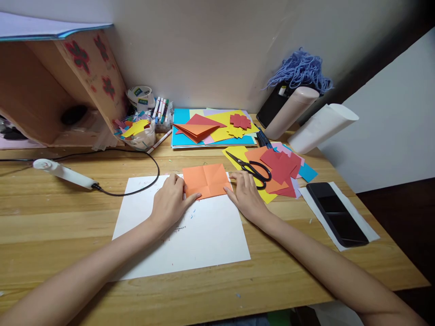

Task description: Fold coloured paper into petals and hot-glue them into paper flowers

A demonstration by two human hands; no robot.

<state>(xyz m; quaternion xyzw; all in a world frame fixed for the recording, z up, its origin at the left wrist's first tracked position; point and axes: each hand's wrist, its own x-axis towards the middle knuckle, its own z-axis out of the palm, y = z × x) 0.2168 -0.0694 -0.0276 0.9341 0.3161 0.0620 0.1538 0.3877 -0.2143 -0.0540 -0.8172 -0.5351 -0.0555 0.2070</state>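
Observation:
A square of orange paper (206, 181) with crossing crease lines is held upright or slightly tilted over a white sheet (183, 240). My left hand (171, 195) grips its left edge, thumb along the lower front corner. At the opposite edge, my right hand (247, 195) pinches the paper between thumb and fingers. Black-handled scissors (254, 172) lie just beyond my right hand, on top of yellow paper. Beside them is a loose pile of red, orange and blue paper pieces (280, 165). The white sheet carries small ink marks.
Behind are stacked coloured papers (180, 138) with cut flowers, a cup of scraps (144, 138) and markers (160, 110). A cardboard box (90, 81) and a corded white device (66, 174) stand left. Rightward are a phone (336, 213), two pale rolls (319, 129) and blue yarn (301, 72).

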